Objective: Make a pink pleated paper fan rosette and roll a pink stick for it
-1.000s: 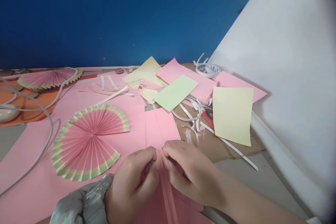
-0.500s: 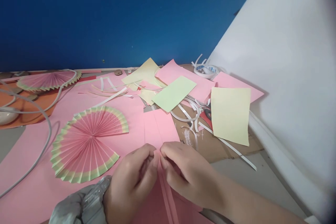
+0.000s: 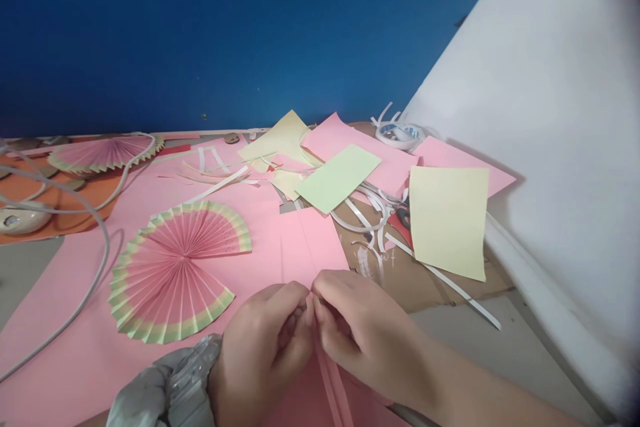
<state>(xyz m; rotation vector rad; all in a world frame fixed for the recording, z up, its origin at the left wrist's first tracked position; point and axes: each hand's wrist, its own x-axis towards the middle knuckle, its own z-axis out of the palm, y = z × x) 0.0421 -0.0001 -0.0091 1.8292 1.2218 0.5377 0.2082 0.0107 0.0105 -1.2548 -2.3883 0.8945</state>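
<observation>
Left hand (image 3: 267, 340), right hand (image 3: 363, 327) drawn closer, pinching folded pink paper (image 3: 331, 377) right of watermelon-patterned fan (image 3: 170, 277); likely light, creasable; grip folds

Can see white handwriting (image 3: 388, 259) on the brown cardboard (image 3: 420, 287), with maybe an "f" at its right end; can't read more. Can also spot blue print (image 3: 411, 131) inside the tape roll (image 3: 399, 144), too small to decipher.

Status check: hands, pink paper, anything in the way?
Left hand and right hand pinching folded pink paper. Narrow folds run toward the wearer. Nothing visibly blocking; pleated fan lies to the left.
</observation>
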